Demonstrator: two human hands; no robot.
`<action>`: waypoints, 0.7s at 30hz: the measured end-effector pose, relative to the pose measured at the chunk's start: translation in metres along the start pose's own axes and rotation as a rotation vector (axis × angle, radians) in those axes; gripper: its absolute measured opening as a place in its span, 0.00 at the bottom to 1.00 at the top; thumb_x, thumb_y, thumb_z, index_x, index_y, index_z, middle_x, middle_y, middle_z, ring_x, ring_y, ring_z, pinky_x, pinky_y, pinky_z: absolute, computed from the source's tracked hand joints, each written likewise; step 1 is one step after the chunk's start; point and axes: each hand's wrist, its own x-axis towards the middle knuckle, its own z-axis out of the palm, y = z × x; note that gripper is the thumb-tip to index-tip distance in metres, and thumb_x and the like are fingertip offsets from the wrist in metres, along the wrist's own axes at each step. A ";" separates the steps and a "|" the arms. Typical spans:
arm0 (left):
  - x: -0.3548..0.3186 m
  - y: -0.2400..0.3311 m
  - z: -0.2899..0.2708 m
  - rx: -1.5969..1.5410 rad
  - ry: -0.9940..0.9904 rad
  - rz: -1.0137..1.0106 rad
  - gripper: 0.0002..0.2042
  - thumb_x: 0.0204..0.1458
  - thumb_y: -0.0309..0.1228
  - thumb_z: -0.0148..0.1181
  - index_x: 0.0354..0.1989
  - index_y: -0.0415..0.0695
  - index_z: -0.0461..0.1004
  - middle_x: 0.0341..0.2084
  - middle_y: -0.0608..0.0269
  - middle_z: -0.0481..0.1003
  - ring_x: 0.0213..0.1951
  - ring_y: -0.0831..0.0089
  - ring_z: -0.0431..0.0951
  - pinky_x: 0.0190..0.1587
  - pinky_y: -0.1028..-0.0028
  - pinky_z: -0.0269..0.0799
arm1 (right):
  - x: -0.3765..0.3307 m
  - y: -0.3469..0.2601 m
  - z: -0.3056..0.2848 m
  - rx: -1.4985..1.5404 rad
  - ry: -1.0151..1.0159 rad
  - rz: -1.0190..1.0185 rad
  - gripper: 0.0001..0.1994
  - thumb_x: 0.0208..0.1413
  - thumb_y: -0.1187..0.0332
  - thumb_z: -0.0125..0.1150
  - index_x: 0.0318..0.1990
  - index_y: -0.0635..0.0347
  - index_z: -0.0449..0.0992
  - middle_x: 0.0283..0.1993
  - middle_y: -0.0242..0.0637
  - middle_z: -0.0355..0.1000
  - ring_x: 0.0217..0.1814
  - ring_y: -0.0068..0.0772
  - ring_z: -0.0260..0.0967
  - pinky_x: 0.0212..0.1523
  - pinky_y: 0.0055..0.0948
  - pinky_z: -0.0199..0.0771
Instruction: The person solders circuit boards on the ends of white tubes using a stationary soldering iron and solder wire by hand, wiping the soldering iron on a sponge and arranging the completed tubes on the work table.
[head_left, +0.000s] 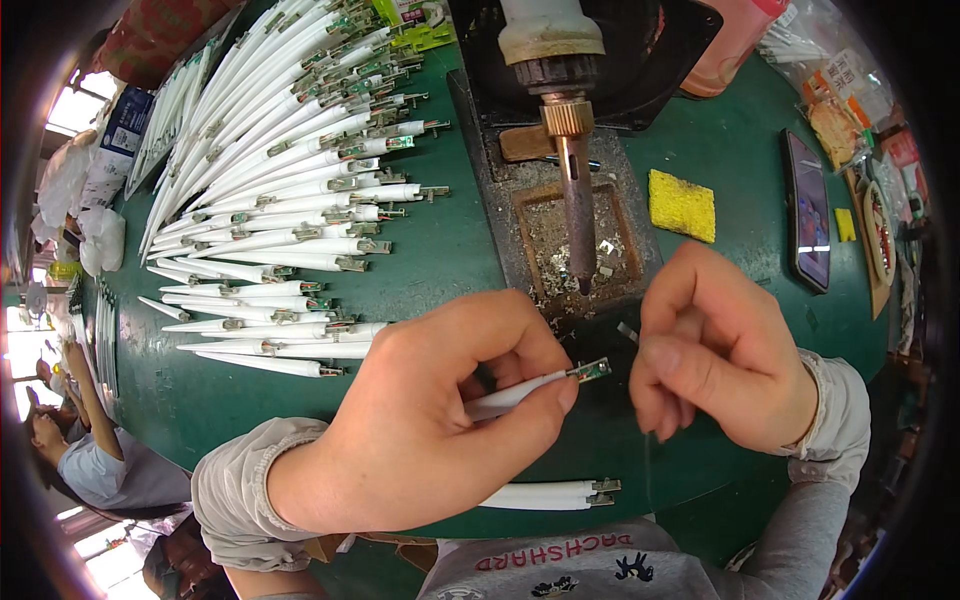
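Observation:
My left hand (415,425) is closed around a white tapered stick (515,396). From the stick's end, a small green circuit board (593,370) sticks out to the right between the hands. My right hand (728,355) is curled just right of the board, apart from it, fingers pinched. A small silvery strip (627,332) shows at its fingertips; the rest is hidden by the fingers. Above both hands, a soldering iron (576,190) is fixed with its tip pointing down. Near my body, under the left hand, lie more white sticks (545,495) with board ends.
Many white sticks with boards (290,205) fan out across the green table (440,265) at left. Below the iron is a debris-strewn tray (525,250). Right of it are a yellow sponge (682,206) and a phone (806,210). Another person (110,465) sits at far left.

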 end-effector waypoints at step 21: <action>0.003 -0.004 0.001 -0.098 0.028 0.027 0.04 0.48 0.17 0.54 0.32 0.37 0.67 0.31 0.64 0.68 0.33 0.82 0.68 0.34 0.82 0.64 | 0.010 0.025 0.010 -0.892 0.188 -0.945 0.22 0.32 0.84 0.60 0.42 0.69 0.69 0.19 0.36 0.66 0.15 0.33 0.66 0.15 0.26 0.67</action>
